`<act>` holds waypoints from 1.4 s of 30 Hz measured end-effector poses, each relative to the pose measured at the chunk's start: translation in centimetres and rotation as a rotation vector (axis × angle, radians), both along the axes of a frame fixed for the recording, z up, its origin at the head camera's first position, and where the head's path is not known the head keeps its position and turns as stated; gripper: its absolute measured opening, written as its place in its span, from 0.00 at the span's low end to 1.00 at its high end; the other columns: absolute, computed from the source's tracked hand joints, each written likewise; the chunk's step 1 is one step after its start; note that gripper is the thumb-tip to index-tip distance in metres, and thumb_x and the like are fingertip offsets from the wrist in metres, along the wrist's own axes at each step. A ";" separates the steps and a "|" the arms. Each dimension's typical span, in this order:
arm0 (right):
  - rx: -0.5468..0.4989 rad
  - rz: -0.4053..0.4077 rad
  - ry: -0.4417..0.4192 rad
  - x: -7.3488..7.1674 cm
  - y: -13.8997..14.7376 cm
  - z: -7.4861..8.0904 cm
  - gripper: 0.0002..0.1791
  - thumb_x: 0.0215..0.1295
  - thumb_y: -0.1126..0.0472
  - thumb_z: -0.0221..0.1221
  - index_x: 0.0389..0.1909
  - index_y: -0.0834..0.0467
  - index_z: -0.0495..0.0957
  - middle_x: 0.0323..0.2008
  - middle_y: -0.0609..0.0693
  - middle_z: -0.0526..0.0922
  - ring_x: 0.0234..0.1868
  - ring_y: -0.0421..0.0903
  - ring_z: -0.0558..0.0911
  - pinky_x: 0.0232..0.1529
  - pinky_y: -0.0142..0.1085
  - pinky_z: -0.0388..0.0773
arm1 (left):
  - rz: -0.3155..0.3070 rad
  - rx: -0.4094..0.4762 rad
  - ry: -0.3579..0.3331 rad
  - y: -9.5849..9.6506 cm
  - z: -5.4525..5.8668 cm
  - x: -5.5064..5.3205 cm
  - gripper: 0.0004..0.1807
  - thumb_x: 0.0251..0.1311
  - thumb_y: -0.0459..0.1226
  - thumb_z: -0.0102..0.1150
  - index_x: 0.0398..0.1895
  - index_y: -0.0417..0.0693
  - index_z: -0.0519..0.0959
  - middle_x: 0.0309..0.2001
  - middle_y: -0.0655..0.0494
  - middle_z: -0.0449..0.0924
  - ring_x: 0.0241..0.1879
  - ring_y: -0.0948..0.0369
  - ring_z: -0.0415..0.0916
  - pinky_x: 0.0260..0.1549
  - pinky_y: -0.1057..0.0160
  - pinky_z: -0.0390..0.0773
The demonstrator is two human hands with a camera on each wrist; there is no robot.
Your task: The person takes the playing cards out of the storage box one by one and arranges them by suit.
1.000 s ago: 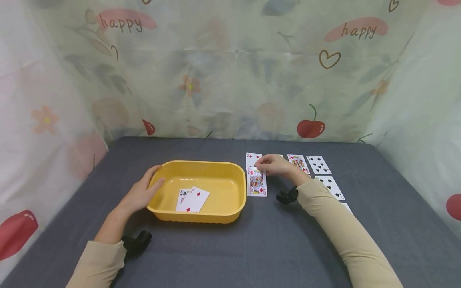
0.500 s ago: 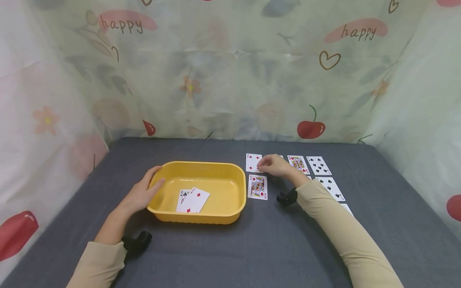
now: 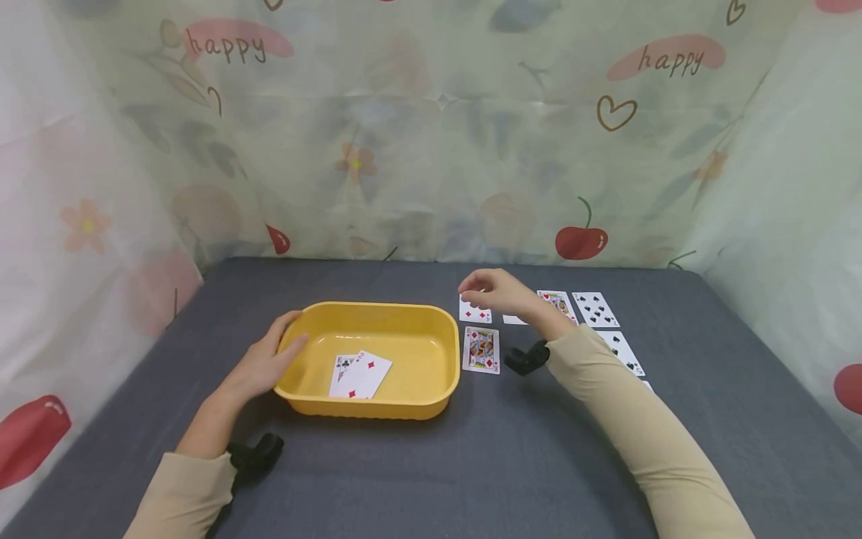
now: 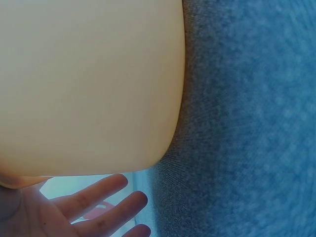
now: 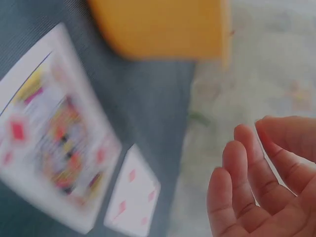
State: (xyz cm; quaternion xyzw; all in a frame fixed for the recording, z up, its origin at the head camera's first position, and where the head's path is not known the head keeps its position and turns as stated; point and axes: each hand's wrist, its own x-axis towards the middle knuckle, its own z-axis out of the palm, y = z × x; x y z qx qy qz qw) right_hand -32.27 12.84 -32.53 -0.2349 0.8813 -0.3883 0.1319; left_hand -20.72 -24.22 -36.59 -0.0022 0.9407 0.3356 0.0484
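Observation:
My left hand (image 3: 266,359) holds the left end of a yellow plastic basin (image 3: 377,408), its thumb over the rim. In the left wrist view several outstretched fingers (image 4: 111,217) show beside the basin wall. Inside lie two playing cards, a two of diamonds (image 3: 369,373) partly covering a king of clubs (image 3: 340,365). My right hand (image 3: 505,293) hovers above a four of diamonds (image 3: 475,316), hiding its upper part. In the right wrist view its slightly bent fingers (image 5: 247,173) hold nothing. A king of diamonds (image 3: 481,349) lies face up in front of the four.
Right of the hand lie a king of hearts (image 3: 557,303) and two spade cards, one behind (image 3: 595,309) and one nearer (image 3: 625,353). A white card (image 3: 515,320) is mostly hidden under my right hand and forearm. Dark grey cloth (image 3: 431,479) covers the table; a printed curtain (image 3: 438,187) stands behind.
The king of diamonds has come down toward me and lies flat, released by my right hand. That hand has since lifted and shifted left over the four of diamonds. My left hand stays put.

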 end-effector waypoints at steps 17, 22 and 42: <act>0.009 0.315 -0.005 2.2 -9.4 2.7 0.15 0.63 0.59 0.58 0.49 0.62 0.76 0.44 0.52 0.81 0.45 0.45 0.79 0.48 0.34 0.75 | 0.001 -0.005 -0.003 0.0 -0.1 0.0 0.37 0.68 0.57 0.36 0.73 0.50 0.44 0.68 0.34 0.55 0.55 0.43 0.66 0.46 0.50 0.70; 0.057 0.386 -0.016 2.1 -11.3 1.8 0.16 0.62 0.61 0.59 0.49 0.63 0.76 0.43 0.53 0.81 0.43 0.43 0.78 0.45 0.30 0.75 | -0.003 -0.003 0.000 0.1 0.0 0.0 0.37 0.68 0.58 0.35 0.73 0.50 0.44 0.68 0.34 0.55 0.55 0.42 0.66 0.46 0.50 0.70; 0.123 0.528 -0.139 1.8 -15.8 -1.9 0.20 0.56 0.65 0.64 0.50 0.63 0.75 0.45 0.55 0.79 0.42 0.41 0.77 0.45 0.25 0.72 | 0.013 -0.018 -0.004 0.2 0.0 0.0 0.37 0.68 0.57 0.35 0.73 0.49 0.44 0.67 0.33 0.56 0.53 0.43 0.66 0.44 0.52 0.70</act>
